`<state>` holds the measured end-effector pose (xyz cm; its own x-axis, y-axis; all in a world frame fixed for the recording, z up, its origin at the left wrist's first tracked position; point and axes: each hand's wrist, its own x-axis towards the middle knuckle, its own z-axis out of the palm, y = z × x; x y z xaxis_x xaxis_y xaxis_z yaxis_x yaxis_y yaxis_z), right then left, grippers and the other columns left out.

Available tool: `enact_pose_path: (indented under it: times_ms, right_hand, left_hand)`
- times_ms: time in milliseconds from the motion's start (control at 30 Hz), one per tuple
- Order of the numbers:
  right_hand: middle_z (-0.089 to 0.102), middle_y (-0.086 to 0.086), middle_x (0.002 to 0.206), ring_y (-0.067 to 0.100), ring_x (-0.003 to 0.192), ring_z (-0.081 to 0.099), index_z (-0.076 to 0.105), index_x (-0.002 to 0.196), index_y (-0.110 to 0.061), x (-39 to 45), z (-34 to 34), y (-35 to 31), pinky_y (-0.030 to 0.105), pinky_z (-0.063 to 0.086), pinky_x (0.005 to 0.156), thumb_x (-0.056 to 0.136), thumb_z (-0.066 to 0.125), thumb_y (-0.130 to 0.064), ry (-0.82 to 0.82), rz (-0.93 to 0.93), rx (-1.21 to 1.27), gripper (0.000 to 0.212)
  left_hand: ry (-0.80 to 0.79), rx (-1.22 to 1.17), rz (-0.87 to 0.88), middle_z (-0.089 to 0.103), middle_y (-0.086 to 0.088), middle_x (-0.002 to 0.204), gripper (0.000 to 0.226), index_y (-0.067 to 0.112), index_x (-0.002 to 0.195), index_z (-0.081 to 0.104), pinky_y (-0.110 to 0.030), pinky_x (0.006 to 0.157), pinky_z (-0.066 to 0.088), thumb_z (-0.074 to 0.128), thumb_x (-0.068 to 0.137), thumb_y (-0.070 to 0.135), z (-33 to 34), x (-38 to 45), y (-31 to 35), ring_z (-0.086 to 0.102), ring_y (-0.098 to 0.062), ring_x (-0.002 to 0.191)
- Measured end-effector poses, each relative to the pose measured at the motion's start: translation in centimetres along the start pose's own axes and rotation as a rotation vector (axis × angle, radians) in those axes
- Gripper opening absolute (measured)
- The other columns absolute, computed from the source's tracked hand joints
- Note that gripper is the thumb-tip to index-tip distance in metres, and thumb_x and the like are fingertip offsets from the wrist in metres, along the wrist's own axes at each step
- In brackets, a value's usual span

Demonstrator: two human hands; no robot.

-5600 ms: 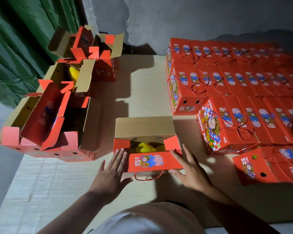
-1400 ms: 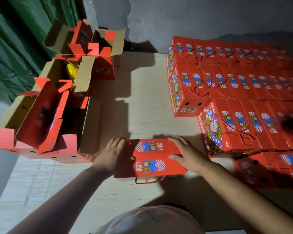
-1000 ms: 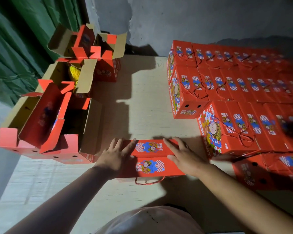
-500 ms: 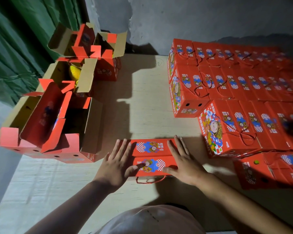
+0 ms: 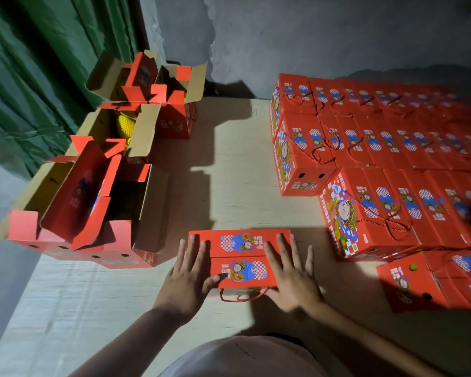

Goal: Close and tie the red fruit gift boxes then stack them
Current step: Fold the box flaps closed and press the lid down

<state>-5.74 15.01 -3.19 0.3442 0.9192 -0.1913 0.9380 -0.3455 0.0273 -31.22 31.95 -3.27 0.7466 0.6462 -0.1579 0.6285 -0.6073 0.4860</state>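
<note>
A red fruit gift box (image 5: 239, 247) stands in front of me on the table, both top flaps folded down and meeting in a seam. My left hand (image 5: 184, 278) presses flat on the left part of its lid, fingers straight, thumb on the near flap. My right hand (image 5: 291, 273) presses flat on the right part, fingers spread. A red cord handle (image 5: 241, 296) hangs loose from the box's near side, untied. Closed, tied red boxes (image 5: 365, 210) stand stacked in rows at the right.
Several open red boxes (image 5: 93, 202) with raised flaps stand at the left, one showing yellow netted fruit (image 5: 125, 126). A closed box (image 5: 419, 278) sits low at the right. The pale table (image 5: 237, 172) meets a grey wall; a green curtain hangs left.
The far flap was folded down over the fruit, closing the box. Both hands slid from the box's sides onto its lid and now press it flat, fingers spreading further apart.
</note>
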Motion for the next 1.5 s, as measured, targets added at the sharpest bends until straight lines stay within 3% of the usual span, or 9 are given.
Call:
enact_pose_path:
  times_ms: [200,300,400,533,633,800,1033,1333,1500]
  right_hand:
    - [0.029,0.002,0.169,0.028,0.159,0.019,0.026,0.164,-0.032,1.0,-1.6,-5.0,0.065,0.01,0.124,0.101,0.034,-0.071,0.218,-0.152,0.207,0.074]
    - [0.03,0.005,0.168,0.029,0.156,0.022,0.024,0.163,-0.029,5.0,-4.5,-5.7,0.054,0.015,0.127,0.102,0.027,-0.07,0.056,-0.008,0.244,0.074]
    - [0.054,0.011,0.149,0.035,0.139,0.046,0.033,0.157,-0.025,9.2,-6.7,-4.3,0.049,0.034,0.117,0.099,0.029,-0.075,-0.136,0.155,0.216,0.077]
    - [0.063,0.006,0.138,0.031,0.125,0.06,0.051,0.146,-0.025,12.1,-8.1,-2.1,0.039,0.049,0.105,0.086,0.057,-0.079,-0.351,0.284,0.474,0.081]
    - [0.073,0.001,0.117,0.019,0.104,0.07,0.06,0.138,-0.027,12.9,-8.7,-2.6,0.028,0.055,0.091,0.085,0.085,-0.034,-0.291,0.267,0.781,0.059]
    - [0.073,0.004,0.088,0.023,0.078,0.071,0.064,0.117,-0.029,11.7,-9.4,-4.7,0.034,0.054,0.071,0.092,0.078,-0.023,-0.075,0.223,0.987,0.029]
    - [0.068,-0.001,0.064,0.014,0.046,0.058,0.077,0.095,-0.032,8.6,-13.9,-3.9,0.023,0.048,0.05,0.09,0.068,-0.01,-0.222,0.195,1.028,0.024]
    - [0.077,0.02,0.101,0.01,0.05,0.05,0.081,0.097,-0.028,6.5,-18.1,-2.6,0.023,0.04,0.051,0.085,0.06,-0.003,-0.205,0.175,1.02,0.035]
    - [0.068,0.011,0.08,0.011,0.052,0.049,0.081,0.095,-0.019,6.0,-18.1,-1.0,0.021,0.043,0.049,0.088,0.061,0.002,-0.083,0.297,1.212,0.029]
  left_hand:
    - [0.132,-0.419,0.014,0.021,0.009,0.171,0.116,0.029,0.165,-0.014,-0.03,0.111,0.048,0.064,0.09,0.068,1.5,-2.7,-0.8,0.043,-0.011,0.147]
    - [0.112,-0.489,0.0,0.055,0.043,0.132,0.097,0.054,0.159,0.005,-0.006,0.09,0.048,0.07,0.088,0.056,1.1,-3.1,-1.0,0.062,0.01,0.114]
    - [0.028,-0.457,-0.098,0.067,0.03,0.116,0.072,0.053,0.149,0.03,-0.023,0.093,0.056,0.068,0.088,0.06,0.7,-3.1,-1.6,0.065,0.005,0.107]
    - [-0.026,-0.446,-0.142,0.072,0.021,0.114,0.062,0.036,0.149,0.042,-0.031,0.097,0.056,0.072,0.095,0.045,0.2,-3.0,-1.6,0.067,0.002,0.109]
    - [-0.03,-0.434,-0.17,0.071,0.019,0.112,0.053,0.034,0.143,0.047,-0.03,0.096,0.054,0.07,0.097,0.044,0.4,-3.2,-2.0,0.066,-0.001,0.107]
    - [-0.082,-0.467,-0.213,0.069,0.016,0.128,0.052,0.038,0.145,0.044,-0.021,0.097,0.051,0.063,0.099,0.051,1.3,-3.4,-2.2,0.067,-0.008,0.112]
    - [-0.085,-0.441,-0.312,0.07,0.021,0.118,0.037,0.037,0.131,0.056,-0.003,0.078,0.041,0.067,0.097,0.048,1.5,-2.6,-1.5,0.067,-0.005,0.113]
    - [-0.037,-0.423,-0.315,0.07,-0.001,0.131,0.043,0.022,0.138,0.055,-0.03,0.092,0.049,0.065,0.101,0.041,-0.3,1.0,0.6,0.066,-0.023,0.119]
    - [-0.08,-0.659,-0.39,0.071,-0.009,0.121,0.051,0.024,0.138,0.046,-0.046,0.086,0.059,0.064,0.098,0.05,-0.9,2.5,4.9,0.067,-0.033,0.11]
